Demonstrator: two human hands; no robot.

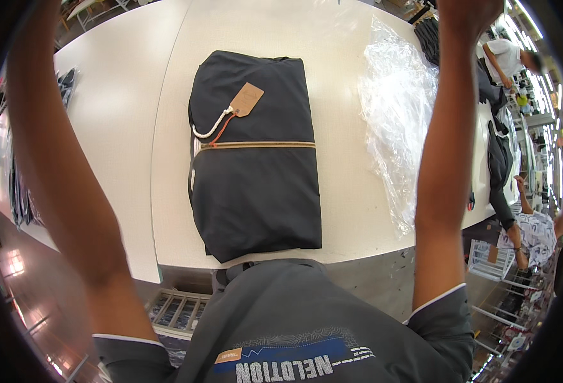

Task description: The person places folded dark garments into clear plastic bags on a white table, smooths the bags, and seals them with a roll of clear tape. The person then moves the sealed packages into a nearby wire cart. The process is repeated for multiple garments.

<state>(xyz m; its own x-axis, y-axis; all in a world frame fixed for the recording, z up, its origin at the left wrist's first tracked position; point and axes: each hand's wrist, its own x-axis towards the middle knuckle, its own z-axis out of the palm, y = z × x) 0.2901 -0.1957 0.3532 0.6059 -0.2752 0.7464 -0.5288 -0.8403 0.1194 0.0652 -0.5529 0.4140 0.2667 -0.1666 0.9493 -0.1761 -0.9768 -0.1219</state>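
A folded dark grey garment (256, 191) lies in the middle of the white table, crossed by a tan zipper (268, 144). A brown card tag (246, 99) on a white cord and an orange strand rests on its upper half. Both of my forearms reach up along either side of it, apart from the garment. My left hand is beyond the upper left edge of the picture. My right hand (469, 13) is cut off at the upper right edge, its fingers hidden.
Clear plastic bags (393, 108) lie right of the garment. Bagged dark garments (26, 179) are at the left end, more dark garments (498, 159) at the right. Co-workers (504, 57) stand to the right. A metal rack (176, 306) is below the table's front edge.
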